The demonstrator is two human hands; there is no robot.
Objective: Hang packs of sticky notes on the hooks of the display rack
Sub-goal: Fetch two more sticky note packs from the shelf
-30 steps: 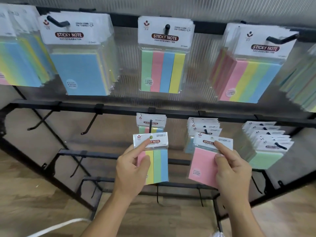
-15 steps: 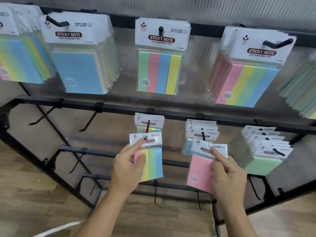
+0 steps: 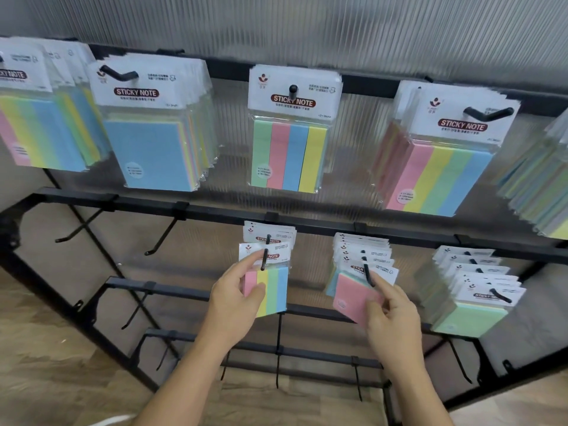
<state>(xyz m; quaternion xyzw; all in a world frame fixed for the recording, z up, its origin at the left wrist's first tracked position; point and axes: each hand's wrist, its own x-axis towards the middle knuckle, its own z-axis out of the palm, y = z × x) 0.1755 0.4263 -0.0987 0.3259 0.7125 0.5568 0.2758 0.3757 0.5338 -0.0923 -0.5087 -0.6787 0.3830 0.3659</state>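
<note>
My left hand (image 3: 235, 298) grips a striped pink-yellow-green-blue pack (image 3: 275, 290), thumb on its front and forefinger on the white header. A middle-row hook (image 3: 263, 260) passes through that header, in front of another striped pack (image 3: 276, 236). My right hand (image 3: 395, 316) pinches a pink pack (image 3: 349, 295), forefinger up by the header. The neighbouring hook (image 3: 367, 273) goes through that header, with several similar packs stacked behind.
The black display rack (image 3: 215, 212) stands before a ribbed panel. Large packs (image 3: 292, 133) fill the top row; green packs (image 3: 470, 318) hang at middle right. Bare hooks (image 3: 161, 239) jut out at middle left and on the lower rails (image 3: 278, 333). Wood floor lies below.
Both hands pushed their packs up and back onto the middle-row hooks; the hook tips now poke through both headers. The camera tilted a little downward.
</note>
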